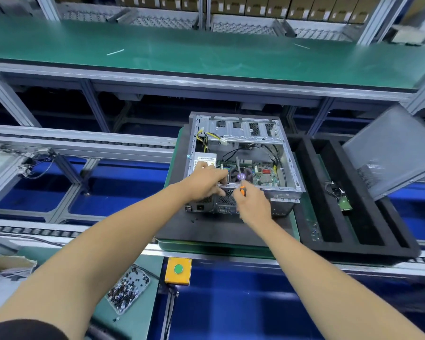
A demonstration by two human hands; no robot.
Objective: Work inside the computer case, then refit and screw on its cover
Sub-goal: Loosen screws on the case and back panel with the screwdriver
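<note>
1. Here the right hand (252,204) has its grip closed around the orange-and-black handle of a screwdriver (241,179), whose metal shaft points up over the fan.
2. The left hand (206,182) curls its grip over the near top edge of the open grey metal computer case (290,165).
3. The case lies on a dark mat (206,231) upon a green pallet.
4. Its grey perforated metal cover (393,150) leans tilted well to the right, beside a black foam tray (329,217).
5. A clear tray of screws (129,290) sits near the left forearm, by a yellow box with a green button (178,269).
</note>
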